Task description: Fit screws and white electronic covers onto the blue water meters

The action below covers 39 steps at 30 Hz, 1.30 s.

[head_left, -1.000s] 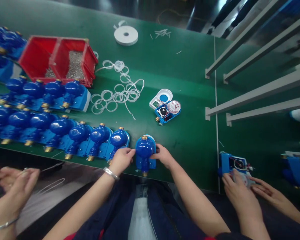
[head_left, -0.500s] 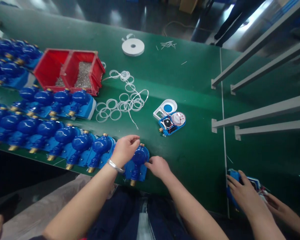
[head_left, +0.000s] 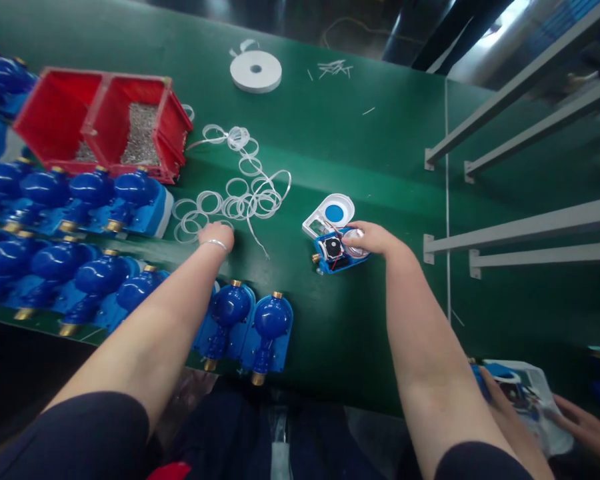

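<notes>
My right hand (head_left: pixel 375 238) reaches across an open device with a blue case (head_left: pixel 345 262), its fingers closed around the round clear-and-white part on its right side. Beside that case lies its white lid (head_left: pixel 336 210) with a blue disc inside; wires and a black square part show. My left hand (head_left: pixel 217 235) is closed at the lower edge of a loose, curly white strip (head_left: pixel 250 203); its fingertips are hidden. Below the hands, a blue unit (head_left: pixel 271 320) with a round dome and brass ends stands at the right end of a row of like units.
A red two-part bin (head_left: pixel 175 143) with small metal pieces stands at left, near more blue units (head_left: pixel 135 190). Farther back lie a white tape roll (head_left: pixel 256 70) and thin white sticks (head_left: pixel 335 68). Grey metal bars (head_left: pixel 525 227) rise at right. A co-worker's hands hold another device (head_left: pixel 520 387).
Both hands have let go of the end blue unit. My right hand has moved up and right onto the open device; my left has moved up and left to the curly strip.
</notes>
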Tool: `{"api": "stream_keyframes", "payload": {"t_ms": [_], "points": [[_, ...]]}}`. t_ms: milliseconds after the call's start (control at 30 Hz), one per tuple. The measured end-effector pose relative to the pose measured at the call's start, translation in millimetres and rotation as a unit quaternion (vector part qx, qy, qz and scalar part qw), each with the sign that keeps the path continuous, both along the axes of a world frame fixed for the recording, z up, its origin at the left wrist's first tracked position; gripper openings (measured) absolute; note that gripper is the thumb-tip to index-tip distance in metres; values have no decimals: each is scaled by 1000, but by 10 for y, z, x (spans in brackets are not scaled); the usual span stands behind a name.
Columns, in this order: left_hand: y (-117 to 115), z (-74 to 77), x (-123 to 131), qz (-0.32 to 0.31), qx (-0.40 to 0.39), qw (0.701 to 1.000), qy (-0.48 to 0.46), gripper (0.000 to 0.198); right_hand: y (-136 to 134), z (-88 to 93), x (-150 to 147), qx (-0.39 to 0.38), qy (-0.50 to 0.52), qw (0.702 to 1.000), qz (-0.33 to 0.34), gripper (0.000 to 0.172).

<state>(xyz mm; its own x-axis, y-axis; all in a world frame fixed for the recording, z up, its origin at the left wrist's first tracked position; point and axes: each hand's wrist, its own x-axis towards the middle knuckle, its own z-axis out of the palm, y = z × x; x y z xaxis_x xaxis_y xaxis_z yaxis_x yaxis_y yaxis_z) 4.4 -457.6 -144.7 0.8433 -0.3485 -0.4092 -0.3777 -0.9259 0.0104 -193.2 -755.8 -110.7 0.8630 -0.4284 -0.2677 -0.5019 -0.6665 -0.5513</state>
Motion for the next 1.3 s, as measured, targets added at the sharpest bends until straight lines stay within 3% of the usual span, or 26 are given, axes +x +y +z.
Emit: {"api": "stream_keyframes", "payload": {"t_ms": [100,200,300,400,500,600,667,800,867,967,1133,1200,1300], "points": [[-35,108,-114,-12,3,1000,14,26,148,-107,-312,22,21,999,-39,53],[-99,386,-412,-42,-47,998,-12,29,415,-176,-620,75,37,991,-107,54],[-147,678,-972,-114,-143,982,-44,33,762,-209,-865,104,57,979,-169,55],[-122,810,-1675,-215,-241,946,-14,26,1104,-216,-1074,101,94,968,-211,64],[-19,754,-2299,-317,-343,884,-11,23,1351,-191,-1320,132,83,970,-188,62],[94,602,-2701,-349,-389,852,-28,19,1482,-110,-1608,141,35,967,-209,57],[132,494,-2845,-361,-400,841,-43,17,1532,-40,-1773,157,26,960,-230,53],[72,320,-2961,-384,-401,829,-66,15,1628,-1,-1907,286,-34,934,-211,40],[-2,258,-2983,-391,-408,822,-72,15,1684,-69,-1881,263,-86,933,-229,37],[-105,179,-3000,-336,-443,826,-92,12,1763,-244,-1795,160,-155,940,-259,31],[-239,49,-2941,-41,-426,902,-62,26,1842,-498,-1635,-2,-255,931,-262,31],[-298,20,-2888,-5,-404,915,0,31,1841,-541,-1566,-56,-255,926,-272,34],[-385,20,-2807,-13,-363,930,58,35,1810,-551,-1474,-95,-220,931,-275,38]]}}
